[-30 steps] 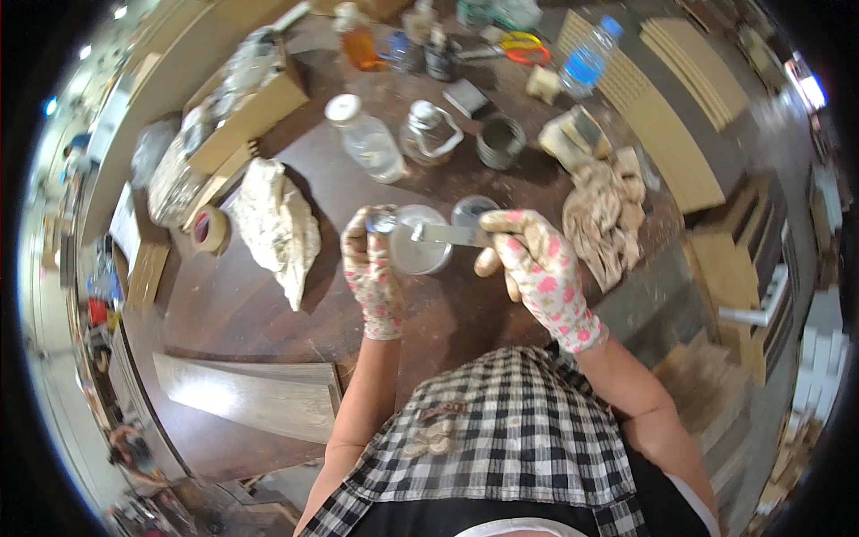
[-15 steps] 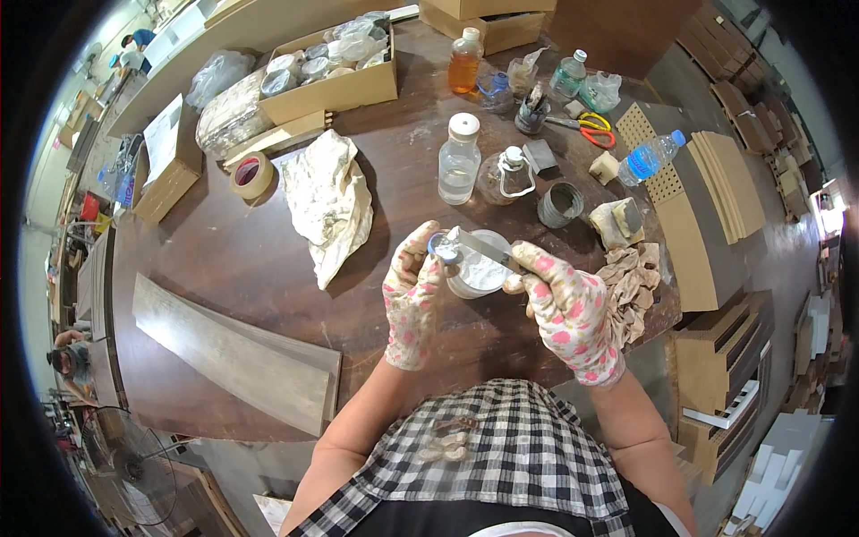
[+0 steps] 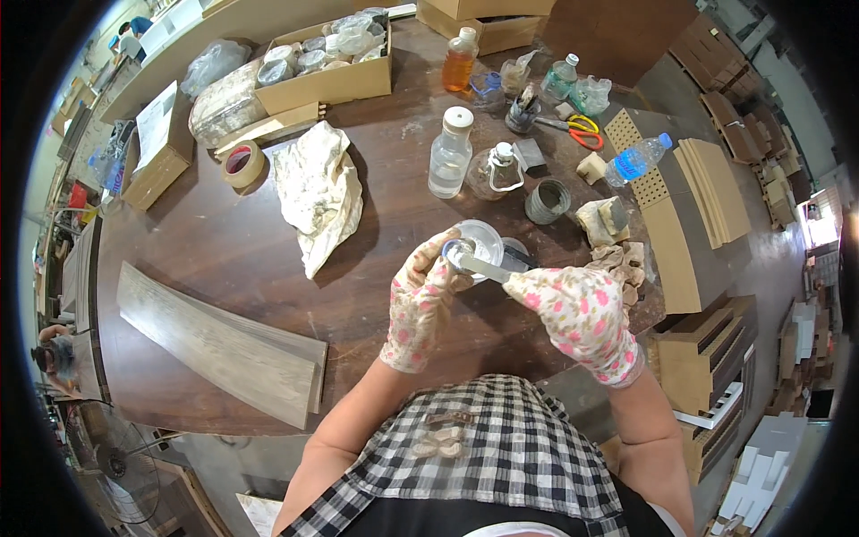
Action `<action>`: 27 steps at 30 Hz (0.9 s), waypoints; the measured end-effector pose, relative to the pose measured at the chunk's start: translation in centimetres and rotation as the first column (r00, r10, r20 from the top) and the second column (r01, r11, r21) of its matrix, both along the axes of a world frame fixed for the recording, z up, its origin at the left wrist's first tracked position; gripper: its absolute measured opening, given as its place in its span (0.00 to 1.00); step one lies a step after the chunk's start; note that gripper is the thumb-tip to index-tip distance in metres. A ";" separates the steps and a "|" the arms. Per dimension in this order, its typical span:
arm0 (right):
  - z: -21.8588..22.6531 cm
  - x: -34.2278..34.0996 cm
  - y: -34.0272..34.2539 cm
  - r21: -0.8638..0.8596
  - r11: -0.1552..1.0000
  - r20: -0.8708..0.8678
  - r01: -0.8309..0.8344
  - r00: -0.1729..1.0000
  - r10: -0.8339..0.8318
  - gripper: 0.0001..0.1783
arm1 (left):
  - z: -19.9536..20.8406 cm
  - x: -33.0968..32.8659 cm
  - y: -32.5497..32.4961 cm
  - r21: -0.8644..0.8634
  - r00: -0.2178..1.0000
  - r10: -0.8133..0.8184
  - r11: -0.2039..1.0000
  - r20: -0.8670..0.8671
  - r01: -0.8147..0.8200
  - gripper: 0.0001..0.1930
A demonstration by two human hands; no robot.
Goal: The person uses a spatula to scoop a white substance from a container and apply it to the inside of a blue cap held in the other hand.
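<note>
Both my hands wear white gloves with pink flowers. My left hand (image 3: 419, 309) pinches a small blue-rimmed cap (image 3: 450, 250) with white material in it. In the fingers of my right hand (image 3: 580, 320) is a flat metal spatula (image 3: 486, 268), its handle hidden by the glove. The spatula's tip lies at the cap's opening, with white stuff on it. Just beyond, partly covered by my left fingers, stands a clear plastic tub (image 3: 497, 238) holding white powder or paste. A dark, see-through round piece (image 3: 516, 254) shows beside the tub.
Beyond my hands stand a clear bottle (image 3: 449, 161), a squat glass jar (image 3: 492, 174) and a dark tin (image 3: 548, 202). A stained cloth (image 3: 319, 192), tape roll (image 3: 242, 166) and grey-brown boards (image 3: 215, 345) lie left. Scissors (image 3: 583, 132) and crumpled cloth (image 3: 620, 267) are right.
The spatula has swung to slope down toward the right, its tip now at the cap. My right hand has turned over, back upward. The left hand with the cap has shifted slightly right.
</note>
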State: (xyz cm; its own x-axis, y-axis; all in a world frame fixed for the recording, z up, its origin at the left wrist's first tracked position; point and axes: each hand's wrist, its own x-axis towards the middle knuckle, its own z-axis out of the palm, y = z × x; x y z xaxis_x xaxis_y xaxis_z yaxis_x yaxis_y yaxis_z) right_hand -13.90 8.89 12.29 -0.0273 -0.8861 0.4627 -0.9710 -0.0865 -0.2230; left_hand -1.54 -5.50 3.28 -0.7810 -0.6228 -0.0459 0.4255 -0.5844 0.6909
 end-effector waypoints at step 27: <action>1.2 2.4 0.4 0.087 0.987 0.145 0.134 0.979 -0.145 0.16 | -1.7 2.3 0.8 0.119 0.987 -0.157 0.980 -0.045 0.162 0.19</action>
